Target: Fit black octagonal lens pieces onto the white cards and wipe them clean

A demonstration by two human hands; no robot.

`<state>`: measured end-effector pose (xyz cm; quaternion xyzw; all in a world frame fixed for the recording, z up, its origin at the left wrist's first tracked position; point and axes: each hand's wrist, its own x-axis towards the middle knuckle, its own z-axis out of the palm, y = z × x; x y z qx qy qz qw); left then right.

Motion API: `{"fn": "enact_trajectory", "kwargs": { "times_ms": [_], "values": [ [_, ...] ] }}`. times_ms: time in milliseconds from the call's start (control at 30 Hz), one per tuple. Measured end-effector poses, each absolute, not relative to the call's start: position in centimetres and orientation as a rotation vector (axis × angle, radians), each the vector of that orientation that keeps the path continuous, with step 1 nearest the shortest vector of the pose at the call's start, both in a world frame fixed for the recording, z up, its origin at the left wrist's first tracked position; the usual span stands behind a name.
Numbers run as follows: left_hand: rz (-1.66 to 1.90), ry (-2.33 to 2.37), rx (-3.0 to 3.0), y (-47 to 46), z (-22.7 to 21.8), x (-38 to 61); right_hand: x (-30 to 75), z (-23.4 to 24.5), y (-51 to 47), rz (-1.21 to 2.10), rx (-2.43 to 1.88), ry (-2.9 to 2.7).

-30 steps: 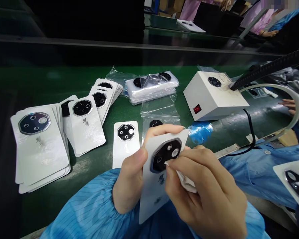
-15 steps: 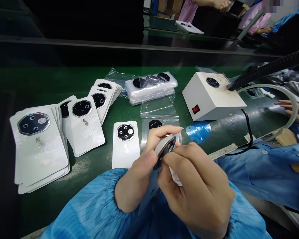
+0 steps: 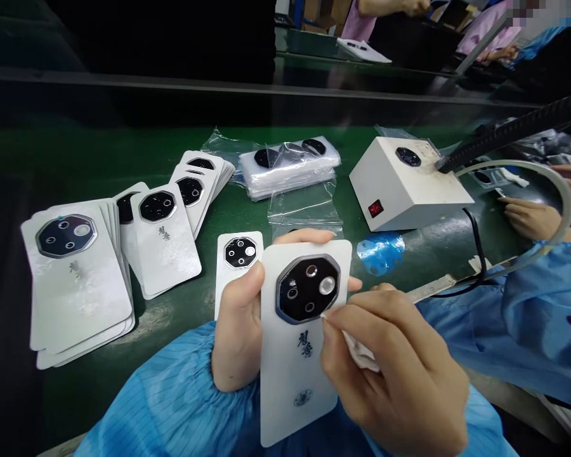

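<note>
The white card (image 3: 297,374) is held with its long axis nearly upright, leaning slightly, its black octagonal lens cover (image 3: 307,289) at the end pointing away from the person; the left hand (image 3: 238,336) grips it, thumb along one long edge; the right hand (image 3: 394,374) pinches a white cloth (image 3: 359,350) at the cover's lower edge; edge-on earlier, the card now faces the camera; one loose card (image 3: 233,273) lies just beside the left hand on the green desk (image 3: 171,324); several cards form fanned stacks (image 3: 76,285) towards the desk's left edge; one white box (image 3: 402,184) with a red switch sits towards the far edge; a co-worker's hand (image 3: 533,219) is at the right.
</note>
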<state>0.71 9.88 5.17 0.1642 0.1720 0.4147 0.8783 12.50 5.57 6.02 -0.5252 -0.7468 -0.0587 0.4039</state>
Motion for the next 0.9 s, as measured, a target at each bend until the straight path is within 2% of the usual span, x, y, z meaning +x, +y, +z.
{"fn": "enact_trajectory", "kwargs": {
  "times_ms": [500,900],
  "values": [
    [0.926,0.25,0.422,9.4,4.6,0.9,11.7,4.9,6.1,-0.173,-1.317,-1.889],
    [0.98,0.387,0.604,9.5,4.0,1.0,11.2,4.7,6.3,-0.165,-1.432,-1.896]
  ]
}}
